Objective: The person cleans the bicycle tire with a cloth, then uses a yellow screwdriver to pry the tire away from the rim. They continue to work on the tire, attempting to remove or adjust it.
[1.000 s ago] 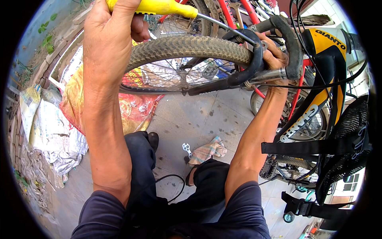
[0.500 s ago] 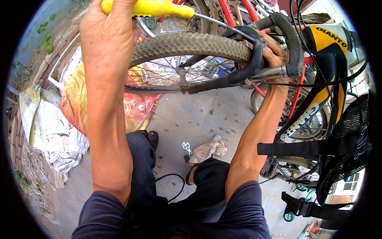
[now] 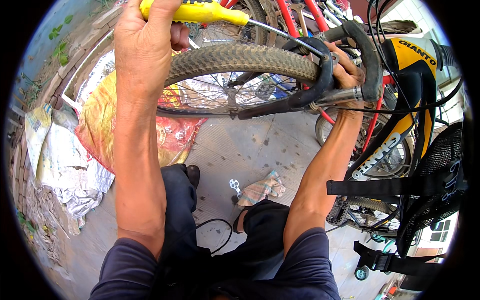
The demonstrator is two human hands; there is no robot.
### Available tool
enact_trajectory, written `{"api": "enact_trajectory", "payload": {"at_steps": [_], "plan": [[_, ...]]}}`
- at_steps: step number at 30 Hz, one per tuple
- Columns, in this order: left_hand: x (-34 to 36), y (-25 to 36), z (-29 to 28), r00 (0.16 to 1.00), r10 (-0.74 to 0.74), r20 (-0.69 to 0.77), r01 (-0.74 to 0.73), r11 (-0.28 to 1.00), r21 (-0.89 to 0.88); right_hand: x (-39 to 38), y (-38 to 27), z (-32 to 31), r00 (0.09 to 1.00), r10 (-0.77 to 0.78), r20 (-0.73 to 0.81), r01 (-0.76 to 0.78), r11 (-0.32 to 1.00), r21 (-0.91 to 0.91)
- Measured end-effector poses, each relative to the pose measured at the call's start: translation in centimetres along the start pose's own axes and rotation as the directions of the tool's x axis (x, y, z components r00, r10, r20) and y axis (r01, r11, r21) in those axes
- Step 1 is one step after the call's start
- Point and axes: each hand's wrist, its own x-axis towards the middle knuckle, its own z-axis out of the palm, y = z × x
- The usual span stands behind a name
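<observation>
One black and yellow bicycle frame [image 3: 422, 76] is at the right. One knobbly-tyred wheel [image 3: 245, 59] sits in one black fork [image 3: 295, 101], upper centre. Two hands are in use: the left hand [image 3: 146, 47] is wrapped around the handle of one yellow screwdriver [image 3: 215, 12]; the right hand [image 3: 347, 71] is curled behind the fork, its grip partly hidden. Since half a second ago, the left hand has shifted slightly rightward; the shaft still reaches the fork, so the working point appears unchanged. On the floor [image 3: 260, 142]: one checked cloth [image 3: 262, 190], one flat silver spanner [image 3: 234, 185].
</observation>
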Motion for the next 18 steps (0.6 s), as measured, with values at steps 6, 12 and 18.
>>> {"api": "enact_trajectory", "payload": {"at_steps": [6, 12, 18], "plan": [[0.1, -0.9, 0.1, 0.973, -0.194, -0.125, 0.196, 0.981, 0.0, 0.0, 0.1, 0.0, 1.0, -0.006, -0.002, 0.006, 1.0, 0.011], [0.3, -2.1, -0.4, 0.983, -0.142, -0.116, 0.133, 0.987, -0.086, -0.2, 0.0, 0.3, 1.0, 0.01, -0.018, -0.008, 0.998, 0.065], [0.3, -2.2, -0.1, 0.981, -0.115, -0.158, 0.11, 0.993, -0.041, -0.1, -0.1, 0.1, 0.997, 0.071, -0.007, -0.07, 0.993, 0.1]]}}
